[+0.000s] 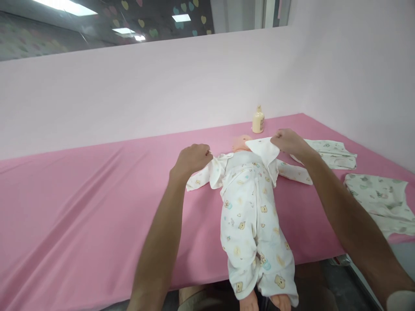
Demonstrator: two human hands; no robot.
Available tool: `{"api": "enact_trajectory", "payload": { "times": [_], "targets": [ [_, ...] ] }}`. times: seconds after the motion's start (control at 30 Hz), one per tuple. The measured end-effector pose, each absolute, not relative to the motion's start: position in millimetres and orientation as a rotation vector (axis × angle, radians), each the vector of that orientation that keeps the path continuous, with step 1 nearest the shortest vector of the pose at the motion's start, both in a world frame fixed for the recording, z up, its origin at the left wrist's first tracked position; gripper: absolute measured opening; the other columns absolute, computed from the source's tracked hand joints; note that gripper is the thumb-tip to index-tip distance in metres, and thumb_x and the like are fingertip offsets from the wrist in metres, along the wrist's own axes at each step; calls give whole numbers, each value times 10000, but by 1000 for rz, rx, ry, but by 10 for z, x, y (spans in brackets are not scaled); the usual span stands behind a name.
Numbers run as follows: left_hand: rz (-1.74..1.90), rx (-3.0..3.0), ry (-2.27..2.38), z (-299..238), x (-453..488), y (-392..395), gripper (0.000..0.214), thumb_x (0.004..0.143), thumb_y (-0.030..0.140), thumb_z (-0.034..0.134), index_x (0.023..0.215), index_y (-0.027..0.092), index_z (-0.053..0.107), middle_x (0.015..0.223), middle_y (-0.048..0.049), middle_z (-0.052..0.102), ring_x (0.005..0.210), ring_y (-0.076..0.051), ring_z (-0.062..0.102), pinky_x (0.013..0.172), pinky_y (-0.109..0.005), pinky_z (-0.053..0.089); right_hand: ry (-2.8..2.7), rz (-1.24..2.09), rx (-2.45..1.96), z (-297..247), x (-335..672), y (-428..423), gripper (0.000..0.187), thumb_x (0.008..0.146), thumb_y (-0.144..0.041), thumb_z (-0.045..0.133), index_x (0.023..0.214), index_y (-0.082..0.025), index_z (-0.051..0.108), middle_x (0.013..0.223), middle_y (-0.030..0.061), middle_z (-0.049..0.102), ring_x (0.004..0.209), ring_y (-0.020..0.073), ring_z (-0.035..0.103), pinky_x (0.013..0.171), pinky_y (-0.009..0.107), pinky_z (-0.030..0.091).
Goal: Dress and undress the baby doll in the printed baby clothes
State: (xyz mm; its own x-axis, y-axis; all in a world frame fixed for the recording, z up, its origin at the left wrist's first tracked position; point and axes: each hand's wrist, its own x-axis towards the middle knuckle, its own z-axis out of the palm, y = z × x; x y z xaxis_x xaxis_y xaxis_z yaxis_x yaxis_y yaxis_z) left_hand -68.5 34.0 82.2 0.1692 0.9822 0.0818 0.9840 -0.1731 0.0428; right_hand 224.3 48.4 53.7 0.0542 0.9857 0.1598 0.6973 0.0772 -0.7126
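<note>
A baby doll (pixel 242 142) lies on its back on the pink table (pixel 81 207), head away from me, feet hanging over the near edge. It wears a white romper (pixel 251 220) printed with small bears. My left hand (pixel 192 160) is closed in a pinch on the romper's left front flap beside the doll's shoulder. My right hand (pixel 289 141) is closed on the right front flap, lifted and pulled open near the doll's head. The doll's chest lies between my two hands.
A cream bottle (pixel 258 120) stands behind the doll's head near the pink wall. Two folded printed baby garments lie at the right, one (pixel 330 153) further back and one (pixel 381 201) near the table's edge. Pink walls close off the back and right.
</note>
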Motion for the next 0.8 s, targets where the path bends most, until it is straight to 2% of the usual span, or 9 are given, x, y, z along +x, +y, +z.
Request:
{"api": "enact_trajectory", "payload": {
  "times": [0.13,0.2,0.27,0.33,0.4,0.5,0.6,0.7,0.8],
  "targets": [
    [67,-2276,-2198,758,-828,454,99,792,235,435,749,201,517,814,-59,634,765,-224,615,641,-304,384,-1458,485,-1770,264,2626,466,98,686,-193,537,642,-201,450,566,-28,448,499,95,375,454,241,264],
    [48,-2371,-2247,675,-855,521,208,817,324,469,960,224,582,1041,-64,666,899,-231,628,706,-300,428,-1336,484,-1824,96,2849,429,67,684,-190,540,651,-198,483,563,-19,478,505,109,419,464,247,295],
    [-50,-2580,-2246,560,-845,586,416,819,461,509,1182,260,534,1248,-56,614,1014,-220,610,758,-281,450,-1267,473,-1930,-47,3055,374,69,691,-184,541,642,-195,492,585,-3,514,533,125,465,491,255,326],
    [-179,-2733,-2198,435,-801,644,529,803,532,529,1259,266,489,1303,-55,585,1051,-210,595,768,-267,451,-1373,455,-2091,-144,3194,308,96,702,-169,538,623,-196,492,616,17,559,561,139,489,525,271,339],
    [-290,-2744,-2139,320,-741,695,471,799,505,544,1191,244,530,1244,-55,611,1040,-214,591,748,-268,439,-1541,342,-2189,-185,3217,243,125,727,-169,523,615,-203,479,650,26,588,586,153,491,549,287,332],
    [-433,-2682,-2074,198,-672,770,234,832,402,495,929,205,577,1048,-54,658,927,-202,598,673,-271,394,-1693,93,-2091,-134,2981,175,139,779,-200,482,643,-210,458,719,34,609,642,175,502,574,293,325],
    [-585,-2546,-2153,135,-664,843,190,849,316,425,709,192,465,815,-51,628,747,-175,574,584,-279,328,-1861,38,-1817,28,2453,184,148,820,-229,446,674,-208,463,790,53,621,717,187,531,623,294,359],
    [-774,-2322,-2319,103,-705,904,207,847,314,414,676,199,403,745,-47,596,692,-171,558,555,-281,307,-2056,168,-1566,204,1803,302,144,850,-277,457,837,-194,574,960,82,659,857,210,582,705,309,410],
    [-865,-2170,-2433,63,-774,948,218,858,344,405,699,199,443,785,-57,625,726,-189,585,565,-283,336,-2340,198,-1317,280,1243,519,214,852,-276,491,998,-171,607,1103,103,654,1032,232,574,869,335,418]
  ]
}}
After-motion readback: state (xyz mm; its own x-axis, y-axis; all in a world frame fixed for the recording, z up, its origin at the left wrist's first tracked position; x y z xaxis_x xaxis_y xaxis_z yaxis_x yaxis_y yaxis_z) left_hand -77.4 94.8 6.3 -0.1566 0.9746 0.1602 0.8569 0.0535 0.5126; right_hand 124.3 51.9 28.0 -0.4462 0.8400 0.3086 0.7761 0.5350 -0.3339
